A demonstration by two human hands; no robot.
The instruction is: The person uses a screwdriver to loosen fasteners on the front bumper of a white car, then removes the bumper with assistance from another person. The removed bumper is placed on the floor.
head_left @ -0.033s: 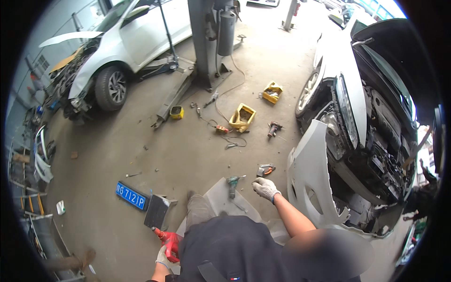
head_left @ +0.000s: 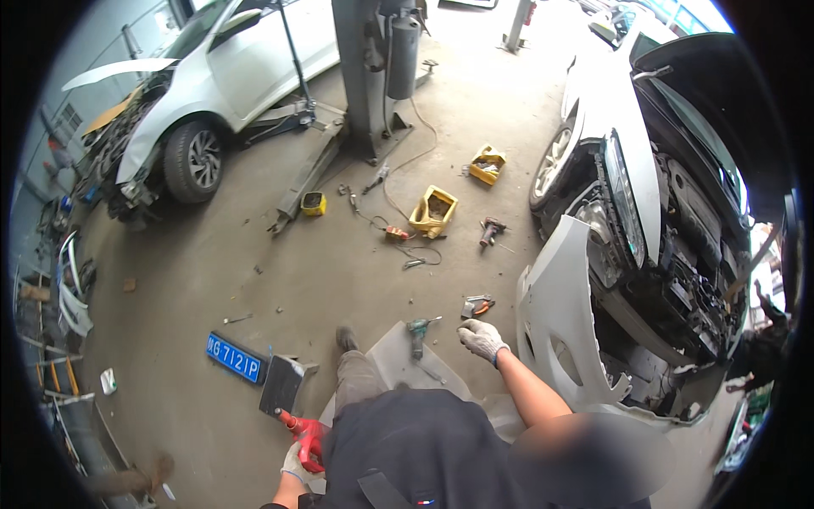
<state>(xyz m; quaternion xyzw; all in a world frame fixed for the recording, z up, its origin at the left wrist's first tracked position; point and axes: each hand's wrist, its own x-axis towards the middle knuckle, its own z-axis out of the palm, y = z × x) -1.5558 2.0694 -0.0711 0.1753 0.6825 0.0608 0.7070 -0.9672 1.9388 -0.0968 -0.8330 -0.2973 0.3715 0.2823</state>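
Observation:
In a white glove, my left hand (head_left: 294, 462) grips a red hand-held tool (head_left: 314, 444) with a narrow snout, low beside my body; its exact kind I cannot make out. My right hand (head_left: 483, 339), also gloved, is held out to the right with its fingers curled. Whatever it may hold is hidden. Just beyond it lie pliers with orange-and-black handles (head_left: 482, 308). A teal cordless drill (head_left: 418, 339) rests on a pale sheet (head_left: 386, 360) in front of me. Right of my hand stands a detached light-grey bumper cover (head_left: 551, 297).
At right is a car (head_left: 627, 195) with its hood up and front stripped. A white car (head_left: 246, 68) and a lift post (head_left: 363, 85) stand far left. Yellow containers (head_left: 433, 212), a second power tool (head_left: 490, 232) and a blue licence plate (head_left: 233, 357) lie on the floor.
The view has shifted slightly, and more of my left shoe shows past the trouser leg. Both hands keep nearly the same pose; the red tool stays in my left hand.

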